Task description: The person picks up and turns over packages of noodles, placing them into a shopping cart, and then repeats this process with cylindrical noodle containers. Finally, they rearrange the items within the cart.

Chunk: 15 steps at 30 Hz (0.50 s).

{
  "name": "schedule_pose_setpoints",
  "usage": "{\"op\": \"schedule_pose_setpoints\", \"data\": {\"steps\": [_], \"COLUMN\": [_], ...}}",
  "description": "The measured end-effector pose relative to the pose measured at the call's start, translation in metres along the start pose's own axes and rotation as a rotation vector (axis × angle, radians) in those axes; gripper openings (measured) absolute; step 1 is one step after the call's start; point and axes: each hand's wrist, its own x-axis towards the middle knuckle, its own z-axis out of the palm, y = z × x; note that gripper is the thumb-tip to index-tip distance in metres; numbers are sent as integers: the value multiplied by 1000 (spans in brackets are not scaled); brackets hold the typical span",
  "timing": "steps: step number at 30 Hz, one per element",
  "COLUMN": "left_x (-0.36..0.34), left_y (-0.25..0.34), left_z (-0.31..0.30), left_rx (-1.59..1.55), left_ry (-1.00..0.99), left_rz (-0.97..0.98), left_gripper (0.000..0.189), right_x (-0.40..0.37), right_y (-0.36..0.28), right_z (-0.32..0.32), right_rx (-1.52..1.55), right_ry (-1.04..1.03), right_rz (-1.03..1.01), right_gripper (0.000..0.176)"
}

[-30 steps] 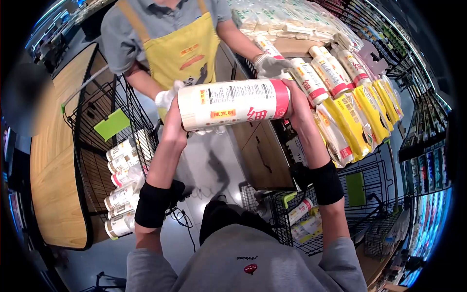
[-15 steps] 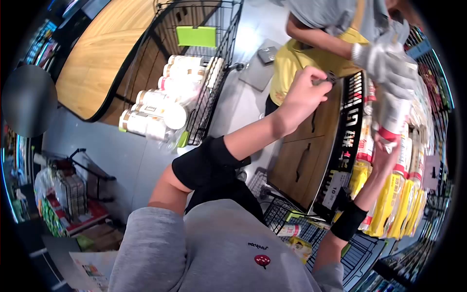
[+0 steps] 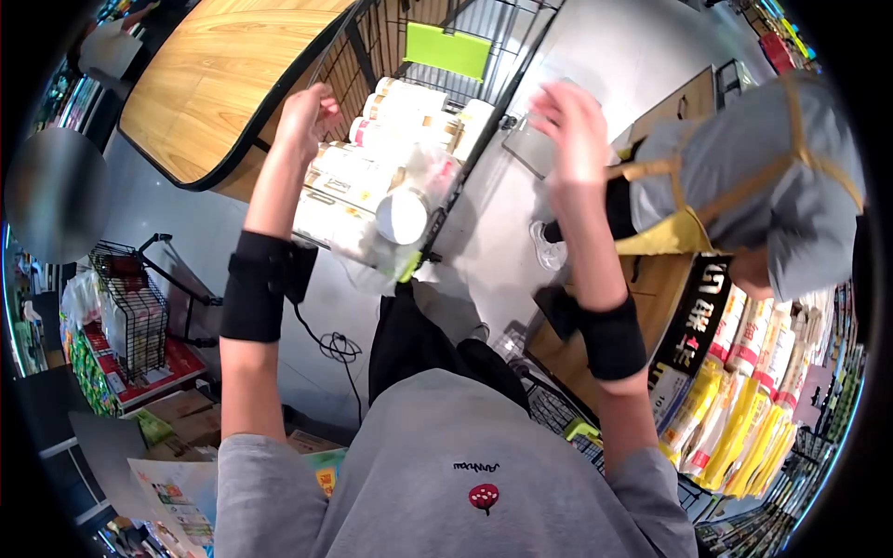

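Left hand (image 3: 312, 118), upper left of centre: fingers loosely curled, partly open, near shopping cart (image 3: 446, 53). Right hand (image 3: 570, 119), upper centre: motion-blurred, fingers apparently half spread. White cylindrical packs (image 3: 353, 174) lie in cart, upper centre-left of frame.

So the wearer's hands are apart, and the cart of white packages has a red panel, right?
The panel is green, not red, as the head view shows. The left hand and right hand are apart, and white packages lie in the cart.

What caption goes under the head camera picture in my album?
Left hand and right hand raised near a cart of white packs.
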Motion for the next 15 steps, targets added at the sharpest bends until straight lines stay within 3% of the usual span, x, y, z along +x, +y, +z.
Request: {"op": "schedule_pose_setpoints", "data": {"steps": [2, 4, 7, 8, 9, 11, 12, 13, 14, 15], "left_x": [73, 140, 241, 253, 263, 309, 334, 352, 365, 374], "left_y": [7, 13, -22, -36, -66, -143, -182, -210, -234, -261], "left_z": [-22, -28, -32, -31, -50, -70, -68, -64, -57, -49], "left_rx": [77, 69, 55, 123, 268, 194, -13, -52, -91, -126], "left_ry": [45, 104, 125, 187, -32, -261, -263, -207, -149, -90], "left_rz": [-95, -236, -324, -381, -74, 48, -156, -241, -329, -422], "left_gripper": [19, 18, 20, 21, 21, 22, 24, 29, 35, 42], "right_x": [43, 110, 209, 222, 241, 264, 269, 269, 260, 262], "right_y": [32, 90, 225, 263, 338, 419, 450, 469, 459, 471], "right_z": [80, 160, 234, 244, 226, 205, 192, 183, 187, 181], "right_rx": [202, 0, -501, -656, -555, -861, -1151, -1187, -946, -1093], "right_ry": [-119, -124, 169, 215, 176, 34, -93, -83, 118, 7], "right_rz": [188, 322, 354, 387, 487, 493, 404, 444, 704, 629], "right_gripper": [16, 18, 17, 15, 16, 21, 24, 26, 30, 34]}}
